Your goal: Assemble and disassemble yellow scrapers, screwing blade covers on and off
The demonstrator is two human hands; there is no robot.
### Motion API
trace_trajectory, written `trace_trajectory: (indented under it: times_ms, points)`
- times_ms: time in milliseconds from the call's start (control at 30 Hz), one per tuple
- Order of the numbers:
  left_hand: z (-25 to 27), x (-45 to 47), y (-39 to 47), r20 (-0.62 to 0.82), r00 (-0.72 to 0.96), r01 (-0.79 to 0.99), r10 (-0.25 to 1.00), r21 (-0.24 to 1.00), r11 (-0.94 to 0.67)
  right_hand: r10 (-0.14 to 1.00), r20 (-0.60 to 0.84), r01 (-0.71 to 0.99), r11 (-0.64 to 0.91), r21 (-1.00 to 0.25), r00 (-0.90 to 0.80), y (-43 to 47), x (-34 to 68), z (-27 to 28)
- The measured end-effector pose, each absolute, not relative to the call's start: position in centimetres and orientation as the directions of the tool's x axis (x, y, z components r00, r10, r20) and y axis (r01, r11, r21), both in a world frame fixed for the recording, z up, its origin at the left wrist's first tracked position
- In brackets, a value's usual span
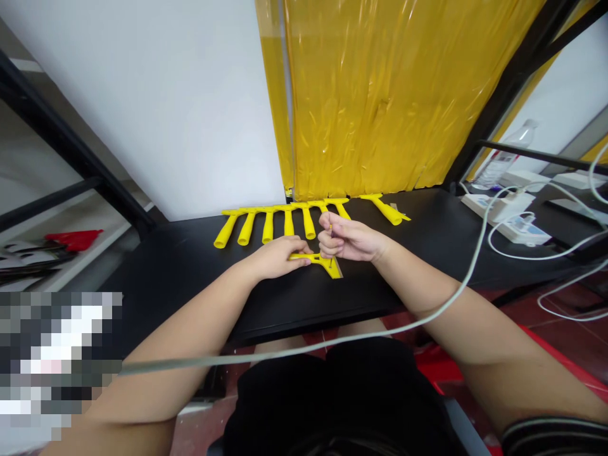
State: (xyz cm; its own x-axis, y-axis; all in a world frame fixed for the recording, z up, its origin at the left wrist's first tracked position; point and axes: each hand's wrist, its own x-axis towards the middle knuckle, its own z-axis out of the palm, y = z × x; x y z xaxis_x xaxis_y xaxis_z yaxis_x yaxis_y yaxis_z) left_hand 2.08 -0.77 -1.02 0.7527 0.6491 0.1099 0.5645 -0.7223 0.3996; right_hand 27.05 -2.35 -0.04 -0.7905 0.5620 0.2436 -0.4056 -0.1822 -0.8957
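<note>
A yellow scraper (335,270) lies on the black table with its wide head pointing right and a thin pale strip along its edge. My left hand (282,254) is closed around its handle and keeps it against the tabletop. Above the scraper's head, my right hand (349,237) is closed on a small screwdriver (331,262). Most of that tool is hidden in the fingers; its thin shaft points down at the head. Behind my hands, several yellow scrapers (265,227) stand in a row, hollow handle ends facing me.
Another yellow scraper (387,210) lies at the back right beside a small yellow piece (403,216). A power strip (513,218) and plastic bottle (510,152) are on the right. A white cable (332,345) hangs across my arms. Black frame posts (114,196) flank the table.
</note>
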Motion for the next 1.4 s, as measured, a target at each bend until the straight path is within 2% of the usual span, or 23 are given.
trace_trajectory:
  times_ms: [167,300,400,533,667,800,933,1033,1167,1300,1400]
  points:
    - [-1.1,2.1,-0.6,0.103,0.752,0.568,0.651,0.400,-0.719,0.570,0.291,-0.396,-0.067,-0.916,-0.769,-2.1,27.4,0.2]
    - [-1.1,2.3,-0.5,0.123,0.754,0.556,0.645,0.402,-0.727,0.570,0.240,-0.364,-0.113,-0.925,-0.786,-2.2,27.4,0.1]
    - [-1.3,2.4,-0.4,0.139,0.744,0.564,0.654,0.394,-0.725,0.646,0.242,-0.403,-0.110,-0.909,-0.724,-2.8,27.2,-0.1]
    - [-1.4,2.6,-0.4,0.141,0.711,0.609,0.689,0.368,-0.703,0.772,0.279,-0.463,-0.023,-0.886,-0.572,-3.6,26.7,-0.4]
    - [-1.5,2.7,-0.4,0.157,0.691,0.624,0.706,0.365,-0.691,0.823,0.287,-0.478,0.021,-0.878,-0.490,-3.9,26.2,-0.8]
    - [-1.7,2.7,-0.3,0.166,0.689,0.621,0.705,0.365,-0.693,0.819,0.303,-0.532,-0.004,-0.847,-0.488,-4.2,25.8,-1.1]
    - [-1.8,2.7,-0.1,0.173,0.687,0.618,0.706,0.372,-0.692,0.819,0.359,-0.577,0.043,-0.816,-0.448,-4.6,25.7,-1.1]
    - [-1.8,2.7,-0.1,0.169,0.684,0.624,0.710,0.371,-0.688,0.837,0.329,-0.527,0.058,-0.848,-0.437,-4.5,25.8,-1.1]
    - [-1.9,2.7,-0.1,0.178,0.668,0.638,0.723,0.364,-0.679,0.837,0.273,-0.503,-0.004,-0.864,-0.474,-4.5,25.8,-1.2]
    - [-2.1,2.8,0.2,0.190,0.667,0.632,0.720,0.366,-0.683,0.834,0.354,-0.605,0.031,-0.795,-0.423,-4.8,25.6,-1.2]
    - [-2.2,2.7,0.3,0.189,0.671,0.628,0.717,0.369,-0.685,0.850,0.370,-0.619,0.069,-0.783,-0.374,-4.8,25.6,-1.1]
